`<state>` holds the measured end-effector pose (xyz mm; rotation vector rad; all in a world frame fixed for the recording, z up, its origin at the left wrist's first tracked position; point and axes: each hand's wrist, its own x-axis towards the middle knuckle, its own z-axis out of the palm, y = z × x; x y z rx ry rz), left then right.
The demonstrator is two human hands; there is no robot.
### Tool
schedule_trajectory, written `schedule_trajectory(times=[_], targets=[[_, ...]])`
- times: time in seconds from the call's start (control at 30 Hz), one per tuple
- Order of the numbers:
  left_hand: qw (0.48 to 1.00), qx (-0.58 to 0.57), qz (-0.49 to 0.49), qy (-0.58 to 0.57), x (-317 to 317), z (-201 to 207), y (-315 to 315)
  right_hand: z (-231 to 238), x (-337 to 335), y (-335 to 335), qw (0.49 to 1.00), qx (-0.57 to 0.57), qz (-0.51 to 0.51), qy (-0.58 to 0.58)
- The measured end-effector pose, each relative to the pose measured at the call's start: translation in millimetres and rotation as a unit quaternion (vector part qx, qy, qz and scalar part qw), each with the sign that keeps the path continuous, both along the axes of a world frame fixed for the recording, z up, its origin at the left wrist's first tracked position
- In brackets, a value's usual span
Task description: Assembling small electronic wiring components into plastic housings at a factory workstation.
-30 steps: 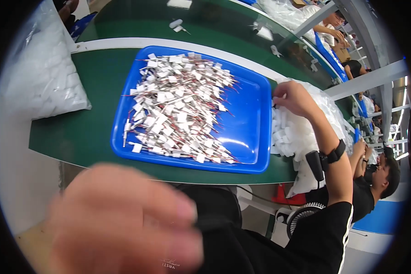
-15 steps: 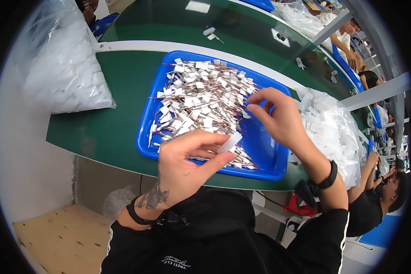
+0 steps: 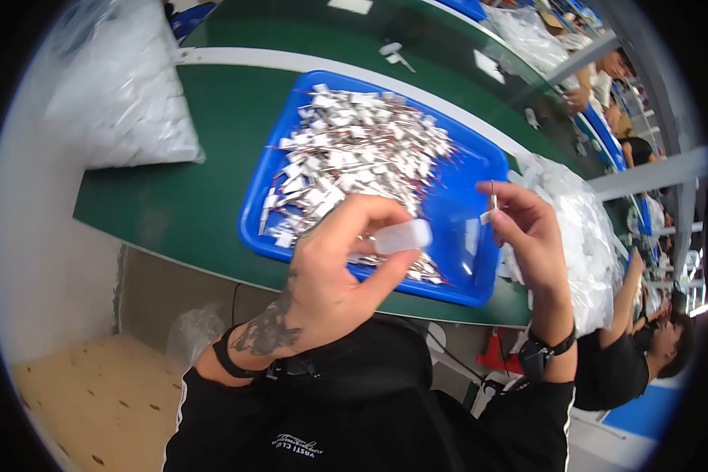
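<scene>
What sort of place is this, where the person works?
Most likely a factory assembly workshop: a blue tray heaped with small wired parts, a long green work surface, and other people apparently working farther along.

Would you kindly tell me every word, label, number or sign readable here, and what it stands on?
Black shirt: small white lettering on the front, left unquoted.
Blue tray, left plastic bag, right plastic bag and white plastic piece in the left hand: no lettering I can make out.
Anything farther off is too small or blurred to read.
</scene>
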<state>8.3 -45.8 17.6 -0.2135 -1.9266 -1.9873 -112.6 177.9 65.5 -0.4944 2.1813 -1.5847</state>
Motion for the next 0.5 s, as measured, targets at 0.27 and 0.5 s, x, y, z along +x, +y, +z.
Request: schedule_trajectory(times=[0.27,0.5], targets=[[0.983,-0.001,-0.167,-0.071,-1,17,31,-16,53,20,0.926,-0.346,0.052,-0.141],[0.978,-0.168,0.012,0.124,-9,13,48,-10,79,25,0.976,-0.214,-0.022,-0.012]])
